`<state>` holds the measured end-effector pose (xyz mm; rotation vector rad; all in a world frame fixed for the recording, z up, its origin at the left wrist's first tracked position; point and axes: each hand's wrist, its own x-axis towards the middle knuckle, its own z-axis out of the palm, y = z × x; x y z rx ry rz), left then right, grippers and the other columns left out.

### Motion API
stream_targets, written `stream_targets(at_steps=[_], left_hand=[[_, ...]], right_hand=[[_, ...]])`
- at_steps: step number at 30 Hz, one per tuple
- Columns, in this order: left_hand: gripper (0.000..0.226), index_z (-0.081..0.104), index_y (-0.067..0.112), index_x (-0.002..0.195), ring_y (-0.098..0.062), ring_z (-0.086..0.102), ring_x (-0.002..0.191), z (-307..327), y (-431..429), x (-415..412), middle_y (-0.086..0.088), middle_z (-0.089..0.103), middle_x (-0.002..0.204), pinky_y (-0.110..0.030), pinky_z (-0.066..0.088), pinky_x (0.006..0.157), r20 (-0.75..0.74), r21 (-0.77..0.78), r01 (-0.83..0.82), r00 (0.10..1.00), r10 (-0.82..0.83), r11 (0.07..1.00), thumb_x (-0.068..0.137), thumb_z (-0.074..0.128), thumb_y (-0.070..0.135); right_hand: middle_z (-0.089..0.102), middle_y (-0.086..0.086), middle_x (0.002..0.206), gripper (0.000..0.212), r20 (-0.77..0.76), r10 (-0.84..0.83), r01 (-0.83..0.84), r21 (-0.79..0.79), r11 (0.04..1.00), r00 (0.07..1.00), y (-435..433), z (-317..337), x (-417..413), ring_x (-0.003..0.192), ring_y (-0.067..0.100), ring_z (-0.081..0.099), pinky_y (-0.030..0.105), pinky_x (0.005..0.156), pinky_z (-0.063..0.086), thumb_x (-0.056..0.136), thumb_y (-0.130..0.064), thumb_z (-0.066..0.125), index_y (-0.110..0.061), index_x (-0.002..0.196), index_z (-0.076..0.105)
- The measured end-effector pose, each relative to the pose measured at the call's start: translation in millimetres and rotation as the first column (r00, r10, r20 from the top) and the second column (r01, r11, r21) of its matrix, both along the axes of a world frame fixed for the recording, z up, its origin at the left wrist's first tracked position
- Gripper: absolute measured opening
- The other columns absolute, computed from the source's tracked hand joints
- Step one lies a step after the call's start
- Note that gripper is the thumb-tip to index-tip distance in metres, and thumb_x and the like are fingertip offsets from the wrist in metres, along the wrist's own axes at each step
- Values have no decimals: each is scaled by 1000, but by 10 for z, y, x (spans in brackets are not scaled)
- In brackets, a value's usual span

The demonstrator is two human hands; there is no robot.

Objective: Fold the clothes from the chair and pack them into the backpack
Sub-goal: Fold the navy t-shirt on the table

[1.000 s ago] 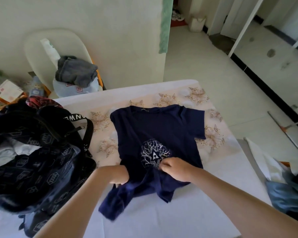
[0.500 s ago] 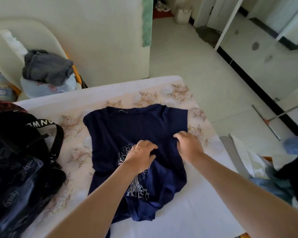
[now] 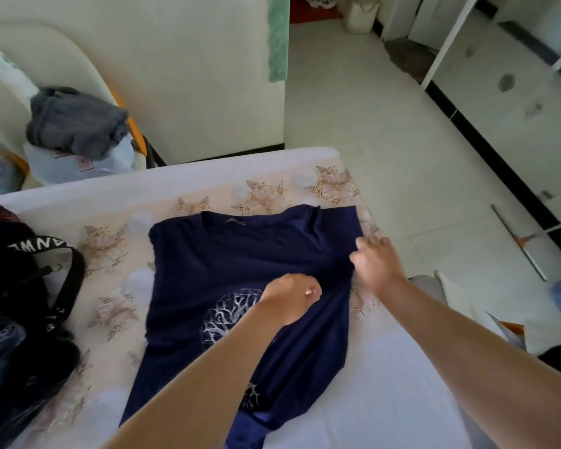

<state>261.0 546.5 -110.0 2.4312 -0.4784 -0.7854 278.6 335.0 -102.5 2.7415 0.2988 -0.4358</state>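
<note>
Lying flat — one T-shirt [image 3: 240, 254]; two hands [image 3: 290, 298] [image 3: 376, 264] on it.

Table cover [image 3: 402, 409]: white, with a tan floral print along its far and left parts. Floor [image 3: 386, 124]: pale tiles with a black border strip [image 3: 499, 163] on the right. Long-handled squeegee [image 3: 528, 251] lies on the floor. Green cloth [image 3: 278, 37] hangs at the wall corner

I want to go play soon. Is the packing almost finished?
Not yet. The backpack is open on the table. Both hands, left hand and right hand, are flattening the navy T-shirt, unfolded. Grey clothes wait on the chair.
</note>
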Motion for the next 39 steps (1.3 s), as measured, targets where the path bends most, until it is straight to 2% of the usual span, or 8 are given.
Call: stream_targets(at_steps=[7,14,19,23,28,30,33,39], left_hand=[[36,59,25,124,-23,46,116,12,929,147,2,51,124,-36,38,99,479,127,-233,866,147,964,91,55,10],[70,26,16,152,-33,28,136,-91,2083,-7,-12,23,153,-45,36,110,250,271,-467,879,407,842,93,63,24],[50,47,25,143,-24,28,137,-112,2403,-80,-2,29,150,-39,36,112,213,209,-375,919,332,903,95,59,29],[38,55,23,134,-22,37,131,-118,2606,-65,0,43,138,-36,41,106,195,85,-407,902,386,909,96,56,26],[25,55,19,122,-23,47,115,-62,2772,23,-1,51,121,-39,48,91,157,33,-433,893,423,901,97,54,22],[22,50,21,119,-22,49,108,-31,2800,65,0,52,116,-42,50,85,148,-1,-468,874,463,884,97,54,21],[30,45,19,124,-20,50,106,22,2773,154,-2,50,124,-36,49,80,170,-88,-506,841,513,858,97,55,19],[60,39,28,142,-19,54,115,78,2467,309,1,52,135,-38,52,92,69,-147,-502,855,515,853,89,66,28]], right_hand=[[54,2,108,32,99,20,-52,337,940,995,799,69,82,98,27,52,40,87,42,76,-16,59,-20,108,64],[27,10,159,56,-114,206,-112,545,831,972,2057,-43,-21,143,28,29,43,115,28,94,-20,52,-20,149,39],[42,7,145,42,17,203,-183,514,838,979,2590,-49,140,127,28,45,41,102,38,91,-13,53,-19,133,53],[14,6,162,67,7,225,-204,449,870,974,3029,35,548,127,28,45,37,83,50,91,3,53,-21,150,33],[6,11,165,92,-54,241,-206,363,909,969,3426,-76,994,68,23,60,33,42,44,94,4,49,-30,157,-8],[25,20,157,89,-99,176,-125,391,912,979,3450,-72,1059,64,24,59,35,45,46,88,12,48,-24,158,5],[56,13,128,45,-104,165,-87,522,848,981,3300,23,1041,82,27,60,39,65,50,88,11,48,-12,126,55],[52,-4,95,32,73,11,-60,716,695,997,2620,170,719,76,23,53,39,63,44,81,7,56,-24,86,50]])
